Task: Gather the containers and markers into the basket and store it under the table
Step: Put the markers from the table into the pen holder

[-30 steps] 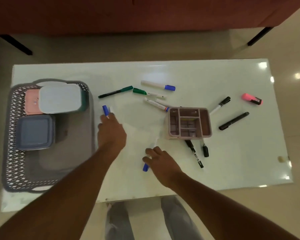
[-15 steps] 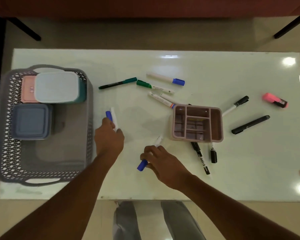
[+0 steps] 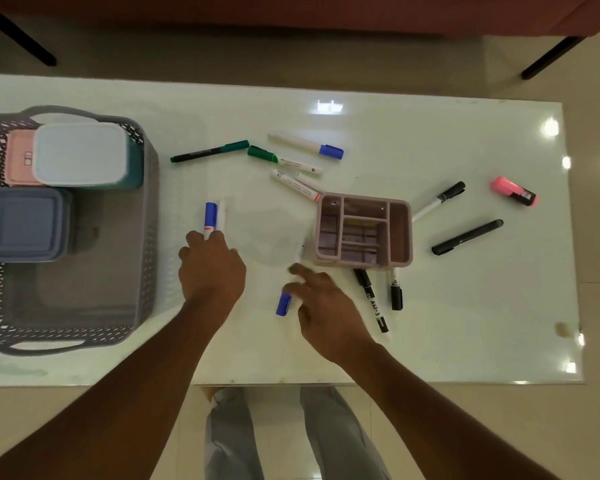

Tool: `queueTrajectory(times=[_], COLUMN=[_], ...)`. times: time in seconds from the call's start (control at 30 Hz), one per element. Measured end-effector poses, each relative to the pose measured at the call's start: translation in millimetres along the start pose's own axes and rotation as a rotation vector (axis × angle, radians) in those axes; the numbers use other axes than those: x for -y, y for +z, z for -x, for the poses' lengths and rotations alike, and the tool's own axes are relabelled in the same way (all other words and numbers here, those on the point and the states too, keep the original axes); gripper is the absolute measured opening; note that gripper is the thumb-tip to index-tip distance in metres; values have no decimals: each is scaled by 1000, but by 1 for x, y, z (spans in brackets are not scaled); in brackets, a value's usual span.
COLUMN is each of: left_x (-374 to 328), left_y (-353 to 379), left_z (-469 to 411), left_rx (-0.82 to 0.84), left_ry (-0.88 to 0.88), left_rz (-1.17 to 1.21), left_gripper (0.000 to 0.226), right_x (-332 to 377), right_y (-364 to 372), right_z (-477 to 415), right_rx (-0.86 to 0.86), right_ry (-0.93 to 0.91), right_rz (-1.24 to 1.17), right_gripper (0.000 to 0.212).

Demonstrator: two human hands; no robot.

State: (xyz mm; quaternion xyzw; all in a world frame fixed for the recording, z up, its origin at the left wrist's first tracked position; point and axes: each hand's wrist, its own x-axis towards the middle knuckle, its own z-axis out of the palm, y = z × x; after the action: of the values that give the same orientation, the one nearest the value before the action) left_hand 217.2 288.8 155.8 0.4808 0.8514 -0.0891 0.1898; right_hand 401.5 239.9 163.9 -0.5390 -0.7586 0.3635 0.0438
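My left hand (image 3: 210,268) grips the lower end of a blue-capped white marker (image 3: 211,216), whose cap points away from me, just right of the grey basket (image 3: 146,237). My right hand (image 3: 326,306) closes its fingers over a second blue-capped marker (image 3: 284,303) lying tilted on the white table (image 3: 430,323). The basket holds a white-lidded teal container (image 3: 80,154), a pink container (image 3: 18,157) and a blue-grey container (image 3: 21,223). A pink organiser (image 3: 400,233) stands right of my hands. Several markers lie loose around it.
Loose on the table: a green-capped black marker (image 3: 208,152), a blue-capped marker (image 3: 305,145), white markers (image 3: 295,181), a black marker (image 3: 466,237), a pink highlighter (image 3: 513,190) and two black-capped markers (image 3: 371,299) below the organiser. My legs show under the near edge.
My right hand has closed over its blue-capped marker, which has tilted from nearly upright to slanting. My left hand stays beside the basket with its marker. The view has shifted.
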Motion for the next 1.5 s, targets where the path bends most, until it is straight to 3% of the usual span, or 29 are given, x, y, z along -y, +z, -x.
queueTrajectory(times=[0.13,0.2,0.23,0.3,0.37,0.43,0.57,0.67,0.8,1.1,1.3,1.5], left_x=[-28,-54,-67,-91,-103,-103,-79,-54,-21,-24,-20,-17], left_y=[0,-3,-6,-11,-14,-17,-23,-24,-15,-15,-8,1], left_z=[24,38,47,62,71,71,68,61,39,29,28,36], left_rx=[-208,-125,-25,158,243,210,-34,-156,-94,62,-125,-104], left_ry=[268,346,346,329,309,280,242,162,46,163,95,112], left_rz=[247,556,702,877,929,943,1004,1029,973,1002,1080,1003], left_gripper=[29,31,35,41,35,23,27,24,22,39,34,42], right_x=[-4,-19,-27,-42,-47,-41,-14,7,18,3,11,5], right_y=[-58,-80,-85,-86,-84,-85,-85,-75,-50,-53,-59,-42], right_z=[32,33,29,18,4,-8,-24,-44,-70,-65,-75,-71], right_rx=[-742,-912,-910,-742,-585,-589,-625,-540,-422,-517,-438,-390], right_ry=[194,327,423,596,616,573,423,330,276,217,151,245], right_rz=[-247,-291,-324,-412,-471,-452,-454,-452,-438,-443,-423,-440], right_gripper=[9,10,18,37,38,28,19,20,28,20,31,38])
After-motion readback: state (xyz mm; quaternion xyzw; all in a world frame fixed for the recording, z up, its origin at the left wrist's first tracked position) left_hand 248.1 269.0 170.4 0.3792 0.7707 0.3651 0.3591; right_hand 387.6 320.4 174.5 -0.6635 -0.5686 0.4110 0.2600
